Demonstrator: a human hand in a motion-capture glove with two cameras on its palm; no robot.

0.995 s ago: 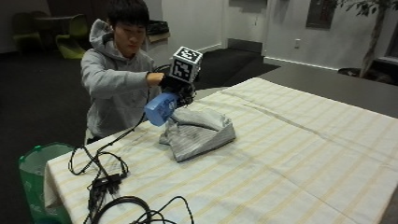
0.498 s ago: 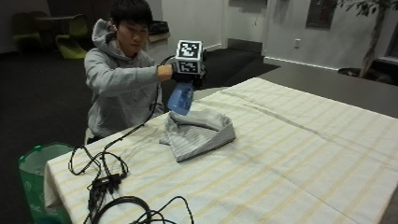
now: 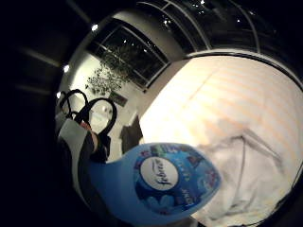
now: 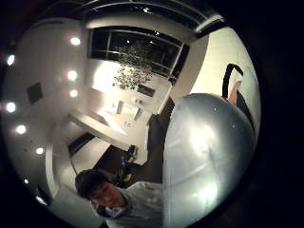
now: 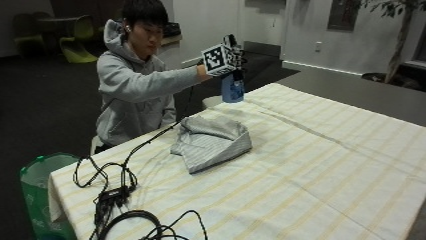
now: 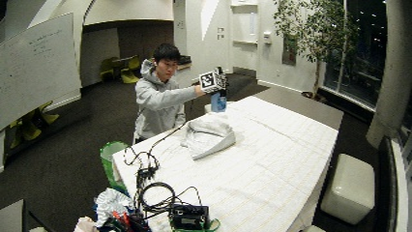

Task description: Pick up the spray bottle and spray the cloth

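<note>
We found the black-gloved right hand [image 5: 229, 52] wrapped round the blue plastic spray bottle [image 5: 232, 90], raised above the crumpled grey cloth [image 5: 212, 142] (presumably to aim); spraying judged pending.

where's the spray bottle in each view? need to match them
Outside view: spray bottle held up beyond the cloth.
Wide outside view: bottle above the cloth.
Little finger side: label fills foreground, cloth beside.
Thumb side: pale body, no cloth.
Shared landmark: striped tablecloth.
</note>
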